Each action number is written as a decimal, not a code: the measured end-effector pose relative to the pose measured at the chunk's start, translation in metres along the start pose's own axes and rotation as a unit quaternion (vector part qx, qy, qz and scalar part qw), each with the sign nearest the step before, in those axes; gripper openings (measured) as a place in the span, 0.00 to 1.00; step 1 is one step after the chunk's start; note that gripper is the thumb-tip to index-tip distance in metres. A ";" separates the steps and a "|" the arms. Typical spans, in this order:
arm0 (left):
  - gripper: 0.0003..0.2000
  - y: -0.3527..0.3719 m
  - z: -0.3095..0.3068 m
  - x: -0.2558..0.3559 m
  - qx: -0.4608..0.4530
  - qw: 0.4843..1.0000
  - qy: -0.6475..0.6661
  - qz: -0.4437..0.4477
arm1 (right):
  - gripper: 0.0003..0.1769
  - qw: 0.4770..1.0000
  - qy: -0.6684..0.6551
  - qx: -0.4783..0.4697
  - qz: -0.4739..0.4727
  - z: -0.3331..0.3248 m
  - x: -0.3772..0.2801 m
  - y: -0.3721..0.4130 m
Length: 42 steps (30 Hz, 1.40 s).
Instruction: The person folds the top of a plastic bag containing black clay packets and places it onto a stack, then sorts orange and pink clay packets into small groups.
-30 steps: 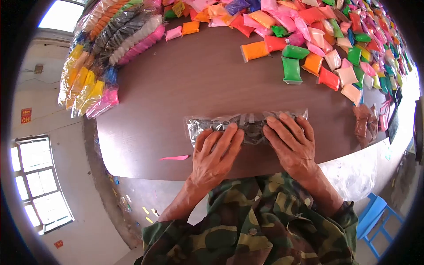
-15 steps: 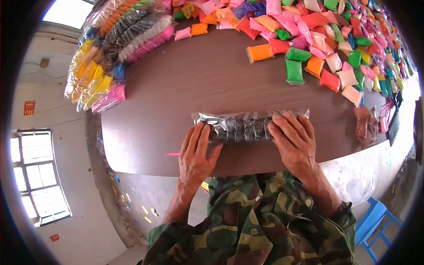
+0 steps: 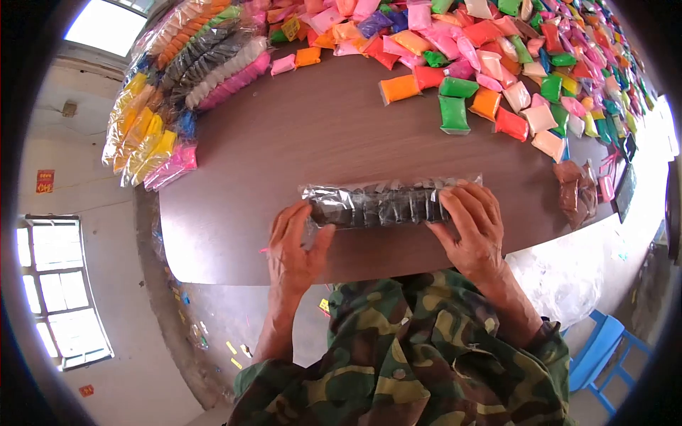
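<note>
Held a sleeve [image 3: 383, 204] of dark packets lengthwise on the table [image 3: 320, 142], close to the near edge and parallel to it. Laid the left hand [image 3: 295, 245] open at the sleeve's left end: fingers stretched flat toward it, tips touching the plastic, thumb raised beside the near side, nothing clasped. Grasped the right end with the right hand [image 3: 472, 224]: fingers draped over the top, thumb against the near side, wrist past the table edge. Seen through the clear plastic: black packets in a row, pressed side by side, with a crumpled spare length at the left end.

Faced, well beyond the sleeve, a heap [image 3: 497, 57] of loose packets in pink, orange, green, red and cream, spread along the far side and toward the right. Had a green packet [image 3: 452, 113] and an orange packet [image 3: 398, 89] on the heap's near fringe, just beside each other. Had a stack [image 3: 185, 78] of filled sleeves at the far left corner, sorted by colour: yellow, pink, white, black, orange. Had brown packets [image 3: 575, 192] near the right edge, well apart from the right hand. Wore a camouflage jacket [image 3: 405, 355]. Stood beside a blue stool [image 3: 604, 355] on the floor at the right.
</note>
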State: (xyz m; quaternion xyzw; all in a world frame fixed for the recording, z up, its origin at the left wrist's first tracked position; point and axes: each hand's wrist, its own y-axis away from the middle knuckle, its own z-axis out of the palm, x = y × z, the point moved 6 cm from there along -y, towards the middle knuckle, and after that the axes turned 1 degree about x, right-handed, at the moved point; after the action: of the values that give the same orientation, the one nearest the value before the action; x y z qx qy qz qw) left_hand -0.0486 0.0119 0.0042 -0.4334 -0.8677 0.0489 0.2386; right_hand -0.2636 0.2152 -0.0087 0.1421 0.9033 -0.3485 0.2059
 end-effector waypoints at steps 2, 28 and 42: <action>0.24 -0.006 -0.007 0.013 0.020 0.998 -0.056 0.037 | 0.32 1.000 0.014 -0.006 -0.002 -0.001 -0.001 0.000; 0.19 -0.016 -0.012 0.003 0.043 0.995 0.084 -0.030 | 0.17 0.990 -0.110 0.051 0.078 -0.024 0.014 -0.006; 0.26 -0.034 0.027 -0.059 -0.202 0.851 0.400 -0.275 | 0.23 0.908 -0.198 -0.135 0.343 -0.017 0.071 -0.007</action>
State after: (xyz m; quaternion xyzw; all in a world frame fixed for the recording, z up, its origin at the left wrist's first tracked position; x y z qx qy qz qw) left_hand -0.0559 -0.0517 -0.0317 -0.1980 -0.7718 -0.3724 0.4758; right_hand -0.3332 0.2297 -0.0263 0.3415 0.7781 -0.1520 0.5048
